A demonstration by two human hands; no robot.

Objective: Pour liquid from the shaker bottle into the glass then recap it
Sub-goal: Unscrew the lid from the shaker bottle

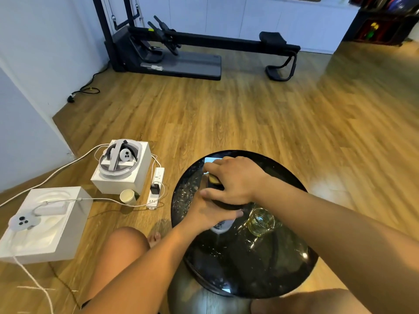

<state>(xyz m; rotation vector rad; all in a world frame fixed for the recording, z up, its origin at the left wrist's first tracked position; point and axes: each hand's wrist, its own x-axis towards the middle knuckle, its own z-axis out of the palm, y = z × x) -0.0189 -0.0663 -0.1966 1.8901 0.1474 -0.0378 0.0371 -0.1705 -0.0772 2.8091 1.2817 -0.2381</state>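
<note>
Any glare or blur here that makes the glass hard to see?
Head view: the glossy black table mirrors bright patches around the glass, muddling its rim; the left hand and right hand on the shaker bottle look slightly soft; the wide-angle lens stretches the floor toward the edges.

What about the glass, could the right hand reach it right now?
Probably yes, once it lets go. The right hand grips the lid of the shaker bottle, but the glass stands just beside the bottle, near that wrist, with nothing between them.
</note>
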